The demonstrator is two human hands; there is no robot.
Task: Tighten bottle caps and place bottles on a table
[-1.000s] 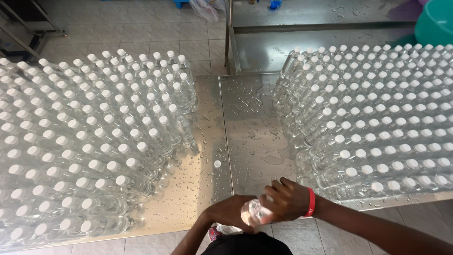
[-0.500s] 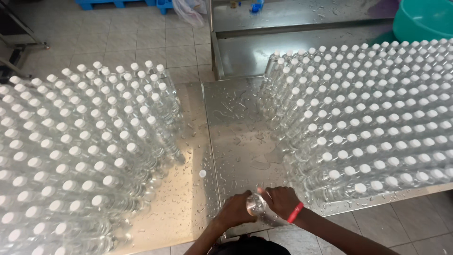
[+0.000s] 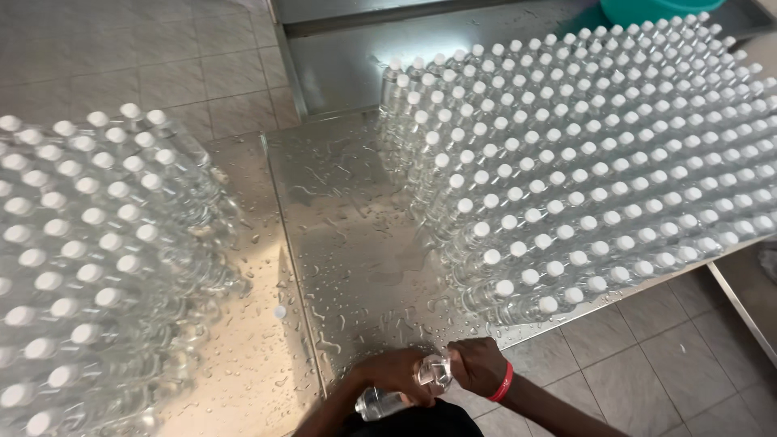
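Starting at the far left, a dense block of clear plastic bottles with white caps (image 3: 89, 267) stands upright on the wet stainless-steel table (image 3: 356, 243), packed row against row and running off the frame's left edge. Beside that block, near its lower right corner, one loose white cap (image 3: 280, 311) lies alone on the metal among the water droplets. Moving across, the bare middle strip of the table shines with scattered drops and a seam running front to back.

Down at the near edge now: the left hand (image 3: 394, 375) is wrapped around a small clear plastic bottle (image 3: 388, 395), fingers curled shut on its body, the bottle tilted and held just off the table's front edge, low in the frame. Right against it, the right hand (image 3: 477, 366), with a red wristband (image 3: 503, 383) on the wrist, closes its fingers pinching the bottle's upper end; whether a cap sits under those fingers cannot be told. Both hands are touching the same bottle, close together.

Further right, a second, larger block of capped clear bottles (image 3: 599, 154) fills the table out to its right edge. Behind it, at the top, a teal plastic tub (image 3: 647, 10) peeks in. Grey floor tiles (image 3: 647, 356) show below the table.
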